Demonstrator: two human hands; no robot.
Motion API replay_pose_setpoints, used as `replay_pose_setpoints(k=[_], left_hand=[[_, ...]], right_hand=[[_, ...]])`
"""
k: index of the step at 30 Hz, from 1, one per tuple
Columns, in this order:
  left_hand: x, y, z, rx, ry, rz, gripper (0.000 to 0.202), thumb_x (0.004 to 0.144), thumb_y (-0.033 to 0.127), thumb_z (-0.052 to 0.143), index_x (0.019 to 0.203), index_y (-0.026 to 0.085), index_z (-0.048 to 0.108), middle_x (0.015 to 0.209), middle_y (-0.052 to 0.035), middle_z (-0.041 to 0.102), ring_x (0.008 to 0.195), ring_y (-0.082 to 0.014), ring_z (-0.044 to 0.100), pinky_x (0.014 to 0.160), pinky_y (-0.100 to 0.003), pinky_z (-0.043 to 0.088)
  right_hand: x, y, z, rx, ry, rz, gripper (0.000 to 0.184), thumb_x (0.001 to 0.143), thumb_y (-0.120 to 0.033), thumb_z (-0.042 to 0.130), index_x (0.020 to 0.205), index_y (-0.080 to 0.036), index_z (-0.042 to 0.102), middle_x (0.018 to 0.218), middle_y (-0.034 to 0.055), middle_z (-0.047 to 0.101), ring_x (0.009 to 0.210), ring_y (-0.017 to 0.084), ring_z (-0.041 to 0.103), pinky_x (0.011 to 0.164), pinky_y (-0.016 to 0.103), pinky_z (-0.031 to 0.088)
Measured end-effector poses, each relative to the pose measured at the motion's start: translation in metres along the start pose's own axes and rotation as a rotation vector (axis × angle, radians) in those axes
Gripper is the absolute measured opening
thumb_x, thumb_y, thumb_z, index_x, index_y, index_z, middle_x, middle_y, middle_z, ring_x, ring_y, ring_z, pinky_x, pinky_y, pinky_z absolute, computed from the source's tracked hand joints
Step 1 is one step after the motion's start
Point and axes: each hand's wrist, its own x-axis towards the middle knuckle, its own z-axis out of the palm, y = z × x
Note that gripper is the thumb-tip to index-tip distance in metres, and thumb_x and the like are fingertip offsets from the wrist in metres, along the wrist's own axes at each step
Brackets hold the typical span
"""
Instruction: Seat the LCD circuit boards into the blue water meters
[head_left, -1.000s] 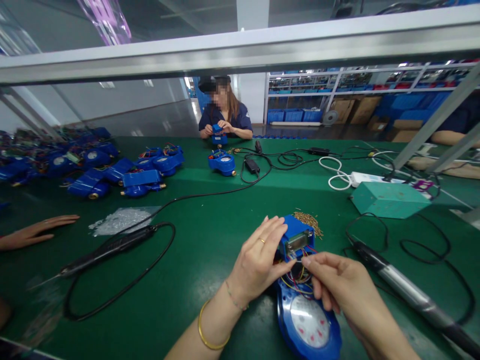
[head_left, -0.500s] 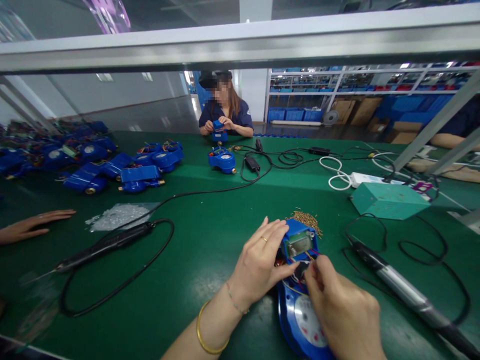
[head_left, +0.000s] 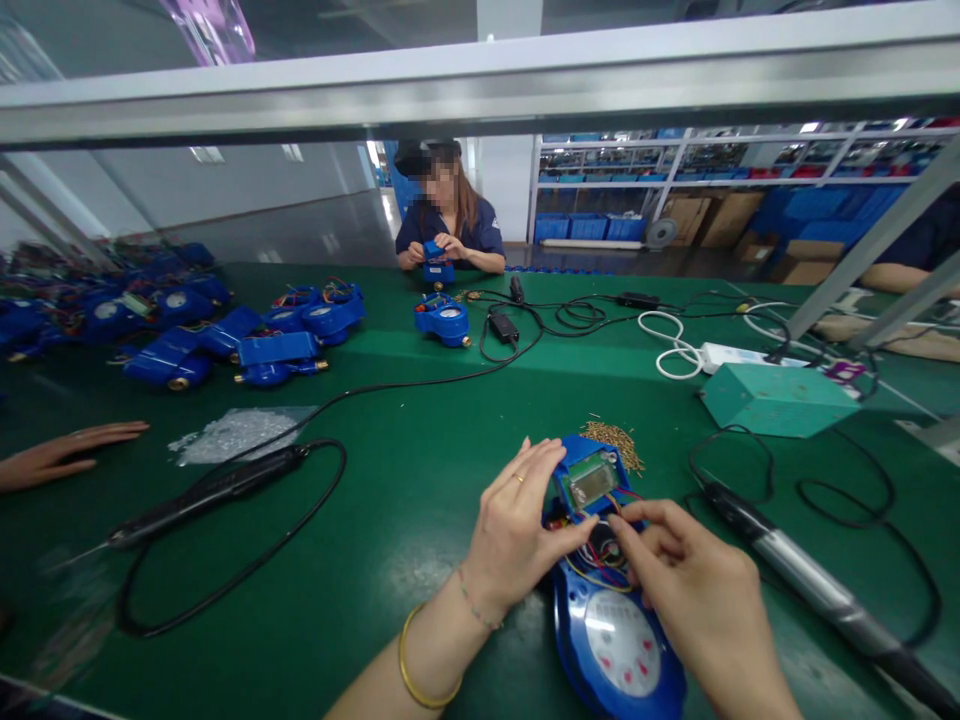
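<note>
One head-worn camera looks forward and down across the tabletop point(head_left: 390, 490), with the hands point(head_left: 510, 530) close at five o'clock, a person point(head_left: 474, 232) farther off at twelve.

Meter point(head_left: 619, 640) on the table point(head_left: 405, 490), screw heap point(head_left: 616, 445) just behind, electric screwdriver point(head_left: 810, 572) to its right, box point(head_left: 780, 402) beyond that.

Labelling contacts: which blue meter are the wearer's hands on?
The nearest meter: left hand on its display housing, right hand at its wires; other meters are farther away.
</note>
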Motion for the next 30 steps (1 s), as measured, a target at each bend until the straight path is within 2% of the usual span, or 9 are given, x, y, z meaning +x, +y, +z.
replay_pose_setpoints(k=[3,7,10,14,20,30], left_hand=[[0.001,0.0,0.0,0.004,0.002,-0.002,0.062,0.079,0.029,0.079,0.131,0.009,0.052,0.129,-0.0176,0.067,0.123,-0.027,0.064,0.114,-0.049,0.048],[0.001,0.0,-0.001,0.016,0.011,0.004,0.061,0.079,0.029,0.079,0.13,0.009,0.053,0.128,-0.0179,0.067,0.123,-0.0272,0.064,0.113,-0.049,0.049],[0.001,0.001,-0.001,0.021,0.011,0.004,0.061,0.079,0.029,0.079,0.13,0.009,0.053,0.128,-0.0181,0.068,0.122,-0.0273,0.064,0.113,-0.049,0.049],[0.0,0.001,-0.001,0.027,0.013,0.002,0.06,0.08,0.03,0.078,0.13,0.008,0.053,0.127,-0.0182,0.068,0.122,-0.0271,0.064,0.113,-0.049,0.048],[0.0,0.002,0.0,0.053,0.029,0.031,0.058,0.081,0.029,0.077,0.129,0.006,0.053,0.126,-0.0194,0.068,0.122,-0.0278,0.065,0.112,-0.05,0.05],[0.001,0.003,-0.001,0.051,0.026,0.044,0.058,0.081,0.027,0.077,0.129,0.007,0.053,0.126,-0.02,0.068,0.122,-0.0281,0.064,0.113,-0.051,0.049]], right_hand=[[0.003,0.003,-0.004,0.12,-0.117,0.185,0.05,0.076,-0.064,0.061,0.09,-0.017,0.066,0.048,-0.0015,0.056,0.04,0.013,0.05,0.04,0.021,0.035],[0.005,0.004,-0.005,0.255,-0.229,0.312,0.055,0.071,-0.065,0.066,0.093,-0.015,0.063,0.046,-0.001,0.055,0.035,0.012,0.044,0.037,0.02,0.031],[0.003,-0.004,-0.003,0.34,-0.191,0.325,0.051,0.072,-0.062,0.068,0.092,-0.016,0.06,0.042,-0.0035,0.051,0.032,0.009,0.037,0.036,0.017,0.024],[0.002,-0.016,-0.003,0.448,-0.182,0.359,0.052,0.072,-0.06,0.07,0.094,-0.014,0.059,0.042,-0.0033,0.051,0.031,0.006,0.034,0.037,0.014,0.019],[0.009,-0.013,-0.006,0.42,-0.198,0.388,0.061,0.069,-0.07,0.069,0.083,-0.011,0.064,0.04,0.0,0.05,0.031,0.006,0.036,0.036,0.016,0.019],[0.019,-0.02,-0.009,0.37,-0.21,0.449,0.055,0.055,-0.065,0.071,0.072,-0.014,0.062,0.038,-0.0015,0.047,0.03,0.007,0.036,0.034,0.017,0.022]])
